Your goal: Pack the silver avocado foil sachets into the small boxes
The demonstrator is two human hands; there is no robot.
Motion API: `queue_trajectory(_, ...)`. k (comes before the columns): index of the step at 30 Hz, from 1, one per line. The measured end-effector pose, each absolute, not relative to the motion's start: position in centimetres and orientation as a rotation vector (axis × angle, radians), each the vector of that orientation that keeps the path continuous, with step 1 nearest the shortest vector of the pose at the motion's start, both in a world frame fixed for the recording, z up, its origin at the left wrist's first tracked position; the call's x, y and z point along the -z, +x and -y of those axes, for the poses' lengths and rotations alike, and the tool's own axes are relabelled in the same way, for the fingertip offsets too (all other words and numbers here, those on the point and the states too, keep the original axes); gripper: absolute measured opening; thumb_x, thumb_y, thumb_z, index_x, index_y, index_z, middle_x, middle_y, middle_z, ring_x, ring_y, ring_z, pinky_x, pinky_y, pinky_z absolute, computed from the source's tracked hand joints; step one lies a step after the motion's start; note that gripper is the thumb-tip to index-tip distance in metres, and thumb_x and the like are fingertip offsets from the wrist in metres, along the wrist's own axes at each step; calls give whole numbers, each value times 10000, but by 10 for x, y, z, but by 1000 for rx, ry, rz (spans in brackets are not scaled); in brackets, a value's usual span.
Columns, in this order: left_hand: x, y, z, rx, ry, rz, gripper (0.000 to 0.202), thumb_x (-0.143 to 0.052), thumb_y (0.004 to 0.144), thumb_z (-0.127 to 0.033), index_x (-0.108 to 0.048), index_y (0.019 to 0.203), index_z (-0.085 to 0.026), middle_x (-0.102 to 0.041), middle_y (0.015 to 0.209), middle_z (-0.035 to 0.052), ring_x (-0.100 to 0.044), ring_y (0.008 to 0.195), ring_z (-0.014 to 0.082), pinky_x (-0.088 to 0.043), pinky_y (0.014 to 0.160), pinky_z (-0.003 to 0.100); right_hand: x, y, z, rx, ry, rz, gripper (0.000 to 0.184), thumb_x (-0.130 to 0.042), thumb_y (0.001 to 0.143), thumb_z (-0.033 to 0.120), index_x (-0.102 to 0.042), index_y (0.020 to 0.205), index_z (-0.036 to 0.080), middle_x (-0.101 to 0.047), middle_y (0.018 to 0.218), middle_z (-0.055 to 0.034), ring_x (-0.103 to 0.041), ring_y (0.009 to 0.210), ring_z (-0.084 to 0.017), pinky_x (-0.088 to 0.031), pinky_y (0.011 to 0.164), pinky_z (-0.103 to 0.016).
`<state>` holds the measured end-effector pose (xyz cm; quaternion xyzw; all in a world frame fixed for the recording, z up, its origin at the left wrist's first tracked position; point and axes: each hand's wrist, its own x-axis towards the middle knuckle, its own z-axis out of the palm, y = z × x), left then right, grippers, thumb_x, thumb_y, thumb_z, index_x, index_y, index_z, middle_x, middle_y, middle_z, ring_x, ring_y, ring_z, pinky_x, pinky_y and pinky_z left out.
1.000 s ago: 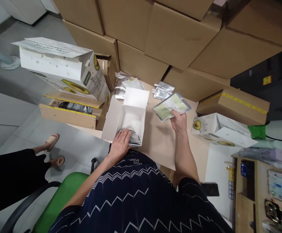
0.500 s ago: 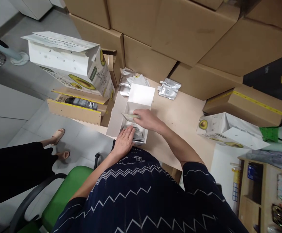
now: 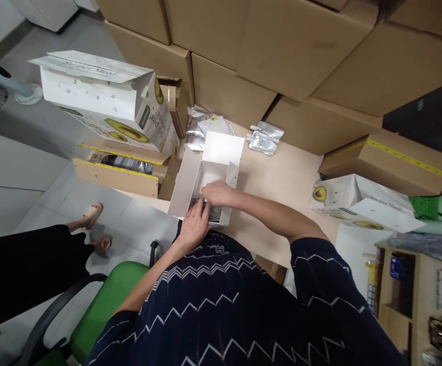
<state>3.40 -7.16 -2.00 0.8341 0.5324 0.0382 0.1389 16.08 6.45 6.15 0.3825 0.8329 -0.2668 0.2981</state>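
Observation:
An open white carton (image 3: 221,152) lies on the tan table (image 3: 278,188) in front of me. A stack of silver pouches (image 3: 214,212) sits in its near end. My left hand (image 3: 194,223) rests on the stack with its fingers stretched flat. My right hand (image 3: 216,193) reaches into the carton from the right, fingers curled down on the pouches; whether it grips one is hidden. More silver pouches (image 3: 265,138) lie loose on the table beyond the carton.
Stacked brown cartons (image 3: 282,56) wall the far side. Avocado-printed boxes stand at the left (image 3: 106,107) and lie at the right (image 3: 358,201). A flat brown box (image 3: 386,160) sits at right. Another person's legs and sandals (image 3: 91,223) are at left, by a green chair (image 3: 99,305).
My right hand carried a green-labelled pouch from above the table into the white carton and now presses down onto the stack. My left hand stayed on the pouches.

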Motion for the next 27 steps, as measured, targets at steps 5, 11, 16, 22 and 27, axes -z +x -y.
queue_trajectory(5,18,34,70,-65,2431,-1583,824,-749,819,-282,-335,1510,-110,-254,1617,304,-527,1347,390,-497,1047,484,-49,157,-73,707,828,-2337,261,-652,863,159,-744,1094,81,-743,1098,-193,-711,986,-266,-488,720,-268)
queue_trajectory(11,15,34,68,1,2458,-1571,792,-751,816,-311,-372,1481,-108,-203,1634,306,-541,1331,375,-501,1037,464,-55,158,-74,716,911,-2193,281,-661,869,194,-750,1128,134,-747,1115,-159,-711,1013,-278,-521,710,-294)
queue_trajectory(16,9,38,64,69,2449,-1582,771,-729,812,-294,-391,1479,-104,-311,1602,286,-549,1298,379,-499,1030,484,-59,154,-74,727,917,-2186,227,-687,827,172,-769,1035,133,-755,1079,-162,-719,987,-276,-526,713,-297)
queue_trajectory(22,5,41,58,96,2437,-1575,785,-747,788,-280,-398,1473,-124,-391,1563,263,-547,1297,368,-494,1038,469,-71,179,-78,1066,926,-2371,154,-659,834,140,-758,952,140,-757,960,-118,-707,877,-199,-510,731,-268)
queue_trajectory(27,7,39,59,79,2417,-1563,747,-742,794,-260,-421,1459,-140,-365,1586,244,-537,1332,357,-467,1082,463,-55,256,-105,1878,1828,-2607,270,-581,939,369,-695,1103,186,-732,903,-39,-645,719,-94,-504,677,-203)
